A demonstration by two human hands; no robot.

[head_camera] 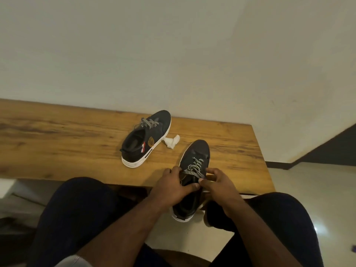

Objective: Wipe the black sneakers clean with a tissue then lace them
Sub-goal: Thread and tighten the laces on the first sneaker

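On the wooden bench [57, 132], we see one black sneaker [143, 140] standing alone toward the back edge, its checkered lace [149, 122] only loosely threaded near the toe. Just to its right, touching the white sole, lies a crumpled tissue [172, 141]. Nearer the front edge and the right end, a second sneaker [194, 160] overhangs the bench, its heel out past the edge above the floor. We see the left hand [173, 186] curled on that shoe's near side, thumb pressed in at the throat, and the right hand [217, 183] beside it, thumb and forefinger pinching the lace [193, 169] where the crossings end. The wiping looks finished to us; the lacing is under way, this shoe further along than the other. We judge the risks plain: a hard tug on the lace could drag the overhanging shoe off the front edge, and a skipped eyelet would leave uneven ends. The far shoe has yet to be laced properly.
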